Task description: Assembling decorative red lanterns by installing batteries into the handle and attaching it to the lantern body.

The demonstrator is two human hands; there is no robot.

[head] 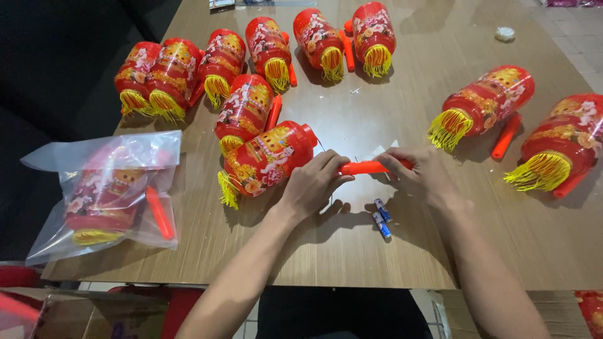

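Both hands meet at the middle of the wooden table (352, 251). My left hand (312, 185) and my right hand (422, 174) grip the two ends of an orange plastic handle stick (367, 167), held level just above the table. A thin string runs from it to a red lantern (267, 159) with yellow tassels lying on its side, right beside my left hand. Two small blue-and-silver batteries (380, 218) lie on the table just below my hands.
Several more red lanterns with orange handles lie along the far side (270, 47) and at the right (483, 100), (562, 141). A clear plastic bag (107, 194) holding another lantern sits at the left edge. A small white object (504, 33) lies far right.
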